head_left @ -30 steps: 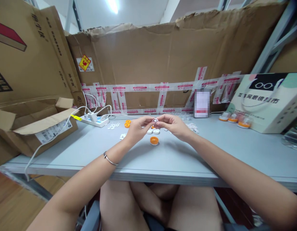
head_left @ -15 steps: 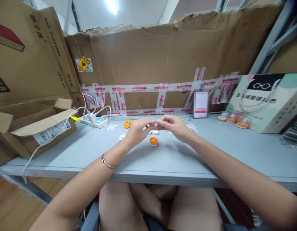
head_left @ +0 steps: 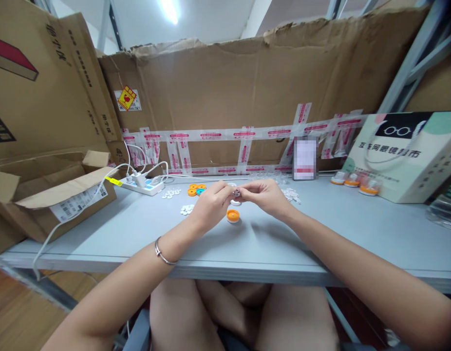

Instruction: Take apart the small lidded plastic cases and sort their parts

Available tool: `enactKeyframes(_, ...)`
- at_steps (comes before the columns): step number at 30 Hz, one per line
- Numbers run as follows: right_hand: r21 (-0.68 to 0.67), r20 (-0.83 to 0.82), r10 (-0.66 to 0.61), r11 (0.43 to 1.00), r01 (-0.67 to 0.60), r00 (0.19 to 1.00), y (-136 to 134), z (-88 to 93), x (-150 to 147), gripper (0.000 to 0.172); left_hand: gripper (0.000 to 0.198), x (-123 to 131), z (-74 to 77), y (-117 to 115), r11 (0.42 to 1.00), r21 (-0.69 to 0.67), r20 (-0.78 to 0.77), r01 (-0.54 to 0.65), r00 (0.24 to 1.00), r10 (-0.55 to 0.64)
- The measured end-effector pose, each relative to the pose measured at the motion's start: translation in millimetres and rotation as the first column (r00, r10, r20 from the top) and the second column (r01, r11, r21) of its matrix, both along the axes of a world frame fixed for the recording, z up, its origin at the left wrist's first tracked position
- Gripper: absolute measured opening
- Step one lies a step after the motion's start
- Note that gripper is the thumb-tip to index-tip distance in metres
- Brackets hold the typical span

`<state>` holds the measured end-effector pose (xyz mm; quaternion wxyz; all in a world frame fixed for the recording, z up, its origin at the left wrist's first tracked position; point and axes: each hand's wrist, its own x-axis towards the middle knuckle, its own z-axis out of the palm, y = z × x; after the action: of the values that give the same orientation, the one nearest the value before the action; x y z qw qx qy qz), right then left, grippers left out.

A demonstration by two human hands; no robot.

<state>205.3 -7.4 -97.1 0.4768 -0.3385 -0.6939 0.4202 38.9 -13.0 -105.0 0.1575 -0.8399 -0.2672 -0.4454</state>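
Observation:
Between the fingertips of both hands is a small round white piece, partly covered by the fingers. My left hand pinches it from the left, my right hand from the right. Just below them on the table sits an orange ring-shaped part on a white base. White round parts lie behind the hands, partly hidden. To the left are several orange rings, a teal ring and small white discs. More small white pieces lie right of my right hand.
A power strip with cables and an open cardboard box stand at the left. A phone leans at the back. Orange-and-white assemblies stand before a paper bag at the right. Clear plastic parts lie at the back.
Both hands have come slightly down and turned, still holding the small white piece together. My left hand has shifted right, and more of the orange and teal rings shows.

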Motion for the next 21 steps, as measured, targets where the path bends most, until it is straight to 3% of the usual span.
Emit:
enactKeyframes(8,-0.211,-0.126,0.064,0.973,-0.09,0.99,4.3,0.2,1.4,0.029,0.013,0.5,-2.2,1.3,1.0,-0.013,-0.02,-0.019,1.0,0.019)
enactKeyframes(16,-0.334,-0.076,-0.011,0.942,-0.015,0.997,7.8,3.7,0.5,0.017,0.011,0.6,-0.9,3.3,0.993,-0.089,0.01,0.074,0.997,-0.073)
enactKeyframes(21,-0.402,-0.087,-0.039,0.916,0.0,0.995,7.7,4.8,-1.8,0.009,0.011,1.1,0.6,2.3,0.995,-0.035,0.041,0.095,0.995,-0.094)
